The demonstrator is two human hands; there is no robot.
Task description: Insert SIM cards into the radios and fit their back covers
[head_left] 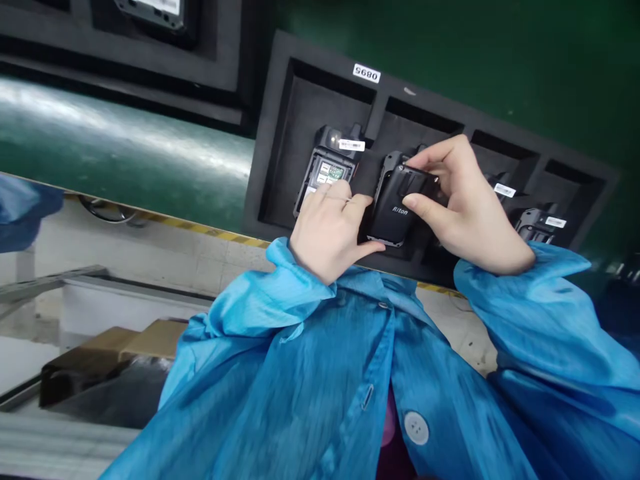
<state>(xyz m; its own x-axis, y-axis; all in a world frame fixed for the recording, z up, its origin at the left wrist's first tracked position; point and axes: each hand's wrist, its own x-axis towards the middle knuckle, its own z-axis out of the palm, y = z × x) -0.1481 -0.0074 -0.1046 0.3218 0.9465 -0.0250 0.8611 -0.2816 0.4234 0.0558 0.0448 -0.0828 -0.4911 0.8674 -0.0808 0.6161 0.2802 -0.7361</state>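
A black back cover (399,208) marked "Riton" sits over a handheld radio in the second compartment of a dark foam tray (320,57). My right hand (467,207) pinches the upper end of this cover between thumb and fingers. To its left lies another handheld radio (327,163), its rear bay uncovered, showing card slots and a white label near the top. My left hand (330,230) rests over that radio's lower part with fingers spread. Its thumb reaches to the bottom end of the "Riton" cover; whether it presses there I cannot tell.
Farther right, a labelled radio (540,225) lies in the tray, and another is mostly hidden behind my right hand. A second foam tray (210,73) holding a device stands at upper left on the green bench (200,173). Cardboard boxes (107,353) are below left.
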